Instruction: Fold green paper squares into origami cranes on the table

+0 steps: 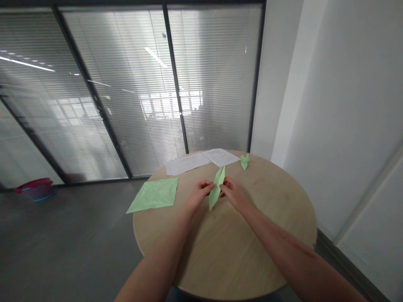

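Note:
Between my two hands is a piece of folded green paper (216, 189), long and narrow with pointed ends, held tilted over the round table. My left hand (200, 192) pinches its left edge between thumb and fingers. On the opposite edge, my right hand (232, 192) grips it the same way, with some fingers tucked behind the paper. A creased sheet of green paper (155, 193) lies to the left, its corner poking past the table edge. Beyond my right hand sits a small green origami figure (244, 162) with two upright points.
Printed white sheets (189, 163) lie along the far side of the round wooden table (283, 201). A glass partition with blinds (217, 84) rises behind it, and a white wall (352, 126) stands at the right. On the floor at far left is a red and blue basket (37, 191).

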A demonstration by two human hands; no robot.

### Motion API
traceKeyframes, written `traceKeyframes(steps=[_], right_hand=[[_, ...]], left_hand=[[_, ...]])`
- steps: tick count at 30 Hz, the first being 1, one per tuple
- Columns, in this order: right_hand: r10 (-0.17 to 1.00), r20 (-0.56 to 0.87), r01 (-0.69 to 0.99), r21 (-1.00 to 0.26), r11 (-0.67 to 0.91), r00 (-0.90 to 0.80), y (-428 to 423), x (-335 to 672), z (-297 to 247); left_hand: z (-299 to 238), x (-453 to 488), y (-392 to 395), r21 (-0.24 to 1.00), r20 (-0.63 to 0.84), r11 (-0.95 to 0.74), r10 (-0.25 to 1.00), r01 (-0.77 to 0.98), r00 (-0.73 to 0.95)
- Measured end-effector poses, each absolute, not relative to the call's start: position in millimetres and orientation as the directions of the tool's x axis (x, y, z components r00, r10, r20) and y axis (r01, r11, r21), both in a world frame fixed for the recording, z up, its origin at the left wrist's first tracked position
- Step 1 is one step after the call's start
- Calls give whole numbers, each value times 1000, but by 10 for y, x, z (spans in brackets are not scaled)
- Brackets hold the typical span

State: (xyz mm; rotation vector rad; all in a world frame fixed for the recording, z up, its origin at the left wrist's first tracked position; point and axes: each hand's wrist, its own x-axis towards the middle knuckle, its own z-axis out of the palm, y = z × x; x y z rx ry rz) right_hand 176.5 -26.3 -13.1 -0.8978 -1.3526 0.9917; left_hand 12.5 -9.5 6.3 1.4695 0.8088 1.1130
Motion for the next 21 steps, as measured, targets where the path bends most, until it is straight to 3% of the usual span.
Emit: traceKeyframes(steps=[6,14,21], right_hand=[[945,320,-66,-946,317,-60,-275,1749,-115],[947,312,-97,-948,304,-73,-280,1747,-114],[950,306,-98,-949,298,-69,-209,1746,-193]], left_hand=[[52,113,-92,978,170,-116,925,-172,340],[38,124,-111,984,174,-150,907,-92,383],[47,122,-66,971,237,-223,941,-84,240]])
